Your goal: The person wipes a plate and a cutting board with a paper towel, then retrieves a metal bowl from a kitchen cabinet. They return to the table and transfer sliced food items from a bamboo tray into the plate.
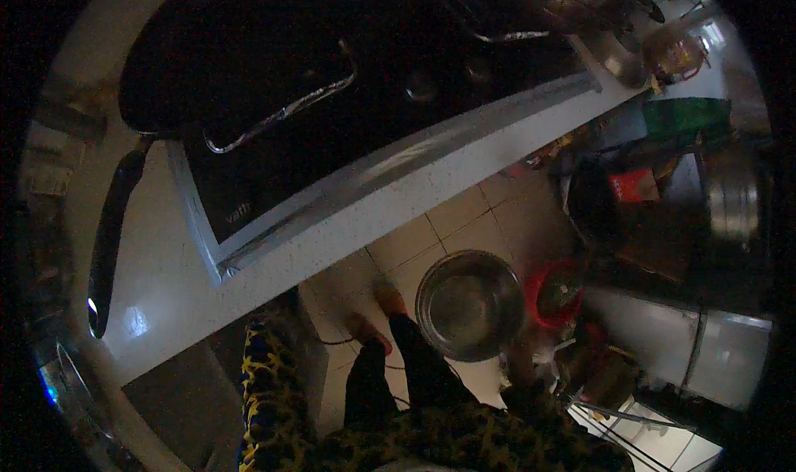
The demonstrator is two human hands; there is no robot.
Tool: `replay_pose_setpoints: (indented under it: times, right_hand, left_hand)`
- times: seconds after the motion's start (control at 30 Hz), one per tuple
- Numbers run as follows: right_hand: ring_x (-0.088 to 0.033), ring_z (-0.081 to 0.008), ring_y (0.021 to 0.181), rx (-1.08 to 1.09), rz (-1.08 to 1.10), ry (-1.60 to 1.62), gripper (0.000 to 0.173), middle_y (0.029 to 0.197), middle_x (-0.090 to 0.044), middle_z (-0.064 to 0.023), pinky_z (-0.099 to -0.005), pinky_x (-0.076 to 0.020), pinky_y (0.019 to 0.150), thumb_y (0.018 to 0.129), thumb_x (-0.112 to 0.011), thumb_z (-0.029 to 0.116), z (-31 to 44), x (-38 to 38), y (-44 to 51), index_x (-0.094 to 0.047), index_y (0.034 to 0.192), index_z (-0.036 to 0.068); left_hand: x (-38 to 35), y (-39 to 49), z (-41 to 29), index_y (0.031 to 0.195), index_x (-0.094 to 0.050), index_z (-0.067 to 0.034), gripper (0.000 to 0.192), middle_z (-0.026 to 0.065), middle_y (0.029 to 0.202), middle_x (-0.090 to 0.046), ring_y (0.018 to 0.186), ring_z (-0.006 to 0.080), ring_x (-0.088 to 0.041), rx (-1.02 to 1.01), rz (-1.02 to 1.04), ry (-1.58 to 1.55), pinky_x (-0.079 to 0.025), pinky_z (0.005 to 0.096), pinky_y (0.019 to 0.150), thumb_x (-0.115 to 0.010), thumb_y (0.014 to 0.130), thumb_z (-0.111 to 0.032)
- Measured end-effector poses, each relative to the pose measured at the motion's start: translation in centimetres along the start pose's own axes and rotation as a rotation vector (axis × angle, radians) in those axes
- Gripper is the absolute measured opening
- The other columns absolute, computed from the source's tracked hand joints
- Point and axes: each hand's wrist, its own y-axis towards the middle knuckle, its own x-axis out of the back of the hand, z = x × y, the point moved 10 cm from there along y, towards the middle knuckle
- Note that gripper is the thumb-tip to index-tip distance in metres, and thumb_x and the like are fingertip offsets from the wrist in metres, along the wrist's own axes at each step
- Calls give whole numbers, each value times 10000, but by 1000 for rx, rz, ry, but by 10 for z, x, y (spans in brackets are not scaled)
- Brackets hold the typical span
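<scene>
A round steel basin (469,304) appears beside my lower legs, with its inside facing up. Just below its right rim is a dark, blurred shape that looks like my right hand (519,363). Whether its fingers grip the rim cannot be made out. My left sleeve (270,372), dark with a yellow pattern, reaches up to the front edge of the white countertop (398,192). The left hand itself is out of view. Before me, a black gas hob (311,155) with a metal border is set into the counter, carrying wire pan supports (292,108) and a knob (421,88).
A black pan's handle (115,236) juts over the counter at left. Steel pots (622,62) stand at the far right end. A red basket (559,295) with something green inside is right of the basin. White cabinet doors (653,323) and a cluttered dark shelf (653,236) line the right side.
</scene>
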Motion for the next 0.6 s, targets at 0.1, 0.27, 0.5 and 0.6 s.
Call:
replay_pose_setpoints:
  times: [0.1, 0.27, 0.5, 0.6]
  right_hand:
    - [-559, -167, 635, 0, -1, 40, 170, 745, -599, -54, -343, -439, 516, 783, -649, 212, 13, 3, 0, -591, 866, 75]
    - [-551, -163, 625, 52, -105, 116, 171, 760, -592, -52, -342, -434, 500, 792, -639, 200, 37, 10, -3, -583, 897, 78]
    - [-541, -156, 612, 70, -181, 349, 179, 781, -583, -49, -342, -427, 479, 804, -625, 183, 72, 11, -5, -571, 942, 83]
    - [-536, -154, 607, 62, -132, 555, 185, 790, -579, -48, -342, -423, 470, 809, -618, 176, 87, 9, -5, -566, 961, 85]
  left_hand:
    - [2, -6, -11, 1018, -582, -20, 293, 158, 946, -606, 833, 290, -570, -20, 19, 22, -468, 392, 731, -594, 782, -193]
    - [8, -40, -44, 1010, -585, -22, 288, 161, 946, -604, 841, 297, -569, -98, 47, 95, -466, 396, 744, -603, 776, -189]
    - [39, -175, -85, 994, -579, -18, 246, 149, 941, -601, 858, 289, -567, -454, -184, 296, -456, 377, 765, -583, 801, -172]
    - [60, -227, -7, 1010, -551, -8, 215, 116, 978, -589, 916, 254, -548, 53, -237, -549, -440, 339, 802, -541, 847, -148]
